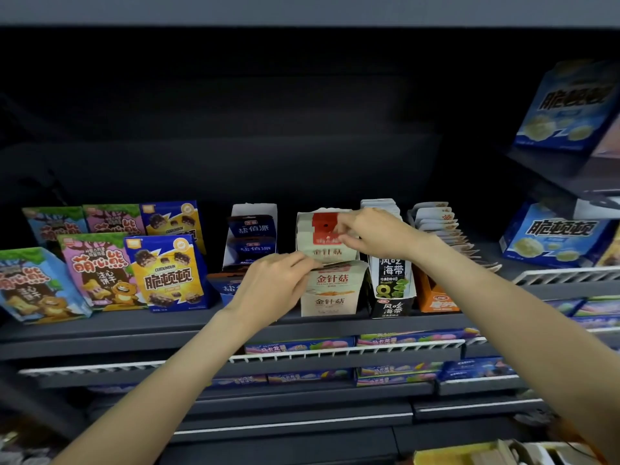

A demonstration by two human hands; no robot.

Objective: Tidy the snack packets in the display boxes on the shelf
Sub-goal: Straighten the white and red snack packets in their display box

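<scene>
Both hands work at the cream box (330,290) mid-shelf. Left hand (271,286), at its 9 o'clock, pinches the front packets' (332,264) tops; right hand (375,234), at 1 o'clock, pinches a red-labelled packet (323,229).

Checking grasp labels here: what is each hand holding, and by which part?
Left hand pinches the top edge of packets in the front beige display box; right hand pinches a red-and-white packet at its right edge.
</scene>
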